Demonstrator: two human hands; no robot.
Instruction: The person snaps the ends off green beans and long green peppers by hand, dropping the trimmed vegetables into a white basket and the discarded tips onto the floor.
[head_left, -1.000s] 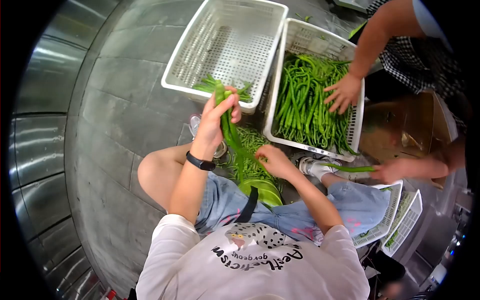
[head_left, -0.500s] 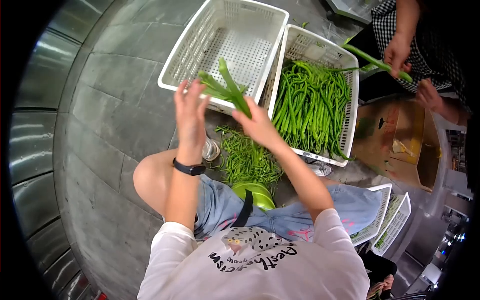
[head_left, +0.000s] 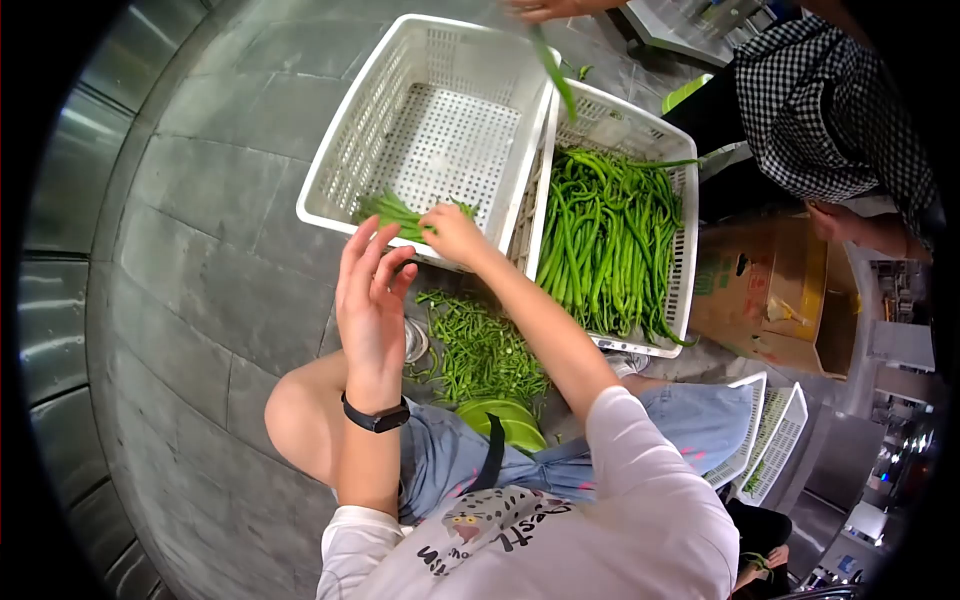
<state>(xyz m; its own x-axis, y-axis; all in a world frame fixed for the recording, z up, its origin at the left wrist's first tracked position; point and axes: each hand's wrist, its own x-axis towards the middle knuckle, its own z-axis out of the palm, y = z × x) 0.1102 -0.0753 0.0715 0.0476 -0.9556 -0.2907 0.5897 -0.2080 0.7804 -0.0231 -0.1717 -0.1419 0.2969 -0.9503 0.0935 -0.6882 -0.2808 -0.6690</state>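
My left hand [head_left: 370,310], with a dark band on its wrist, is raised near the front wall of the left white crate [head_left: 330,165]; its fingers are apart and hold nothing. My right hand [head_left: 452,236] reaches over that crate's near rim. Its fingers are bent at a bunch of green beans or peppers [head_left: 398,215] lying inside along the near wall; whether it still grips any of them is hidden. Beside it, the second white crate [head_left: 690,240] holds a large pile of long green peppers [head_left: 610,235].
Green trimmings [head_left: 485,350] lie on the floor by a green bowl or stool [head_left: 505,424]. A co-worker's hand [head_left: 545,8] holds a long green pod [head_left: 555,75] over the crates. A cardboard box [head_left: 760,290] and small white baskets [head_left: 775,445] are at the right.
My right hand has moved down into the left crate with the green bunch, which now lies inside. My left hand is lower. The co-worker's pod has moved left over the crates.
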